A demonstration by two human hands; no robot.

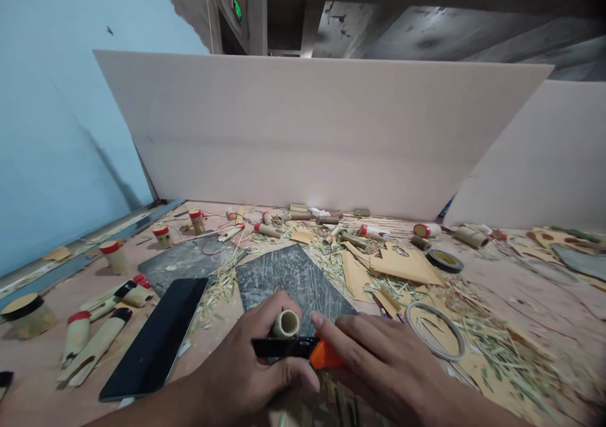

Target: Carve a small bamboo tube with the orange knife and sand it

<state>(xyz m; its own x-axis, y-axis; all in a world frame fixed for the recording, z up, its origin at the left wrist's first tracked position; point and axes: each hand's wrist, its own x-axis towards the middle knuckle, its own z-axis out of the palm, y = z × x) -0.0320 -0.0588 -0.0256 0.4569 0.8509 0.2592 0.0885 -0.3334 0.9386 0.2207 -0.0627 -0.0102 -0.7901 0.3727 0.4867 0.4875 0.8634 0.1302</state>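
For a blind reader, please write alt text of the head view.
The left hand grips a short bamboo tube while the right hand presses an orange-and-black utility knife against it, above a dark cutting mat among bamboo shavings.

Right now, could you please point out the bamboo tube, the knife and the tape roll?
bamboo tube (286, 323): head view, open end.
knife (284, 347): head view, black body.
tape roll (444, 261): head view, dark rim.

Black phone (154, 338), 2 tape rolls (444, 261), red-taped bamboo pieces (115, 256), paper scraps (407, 265), straw on table (521, 288)
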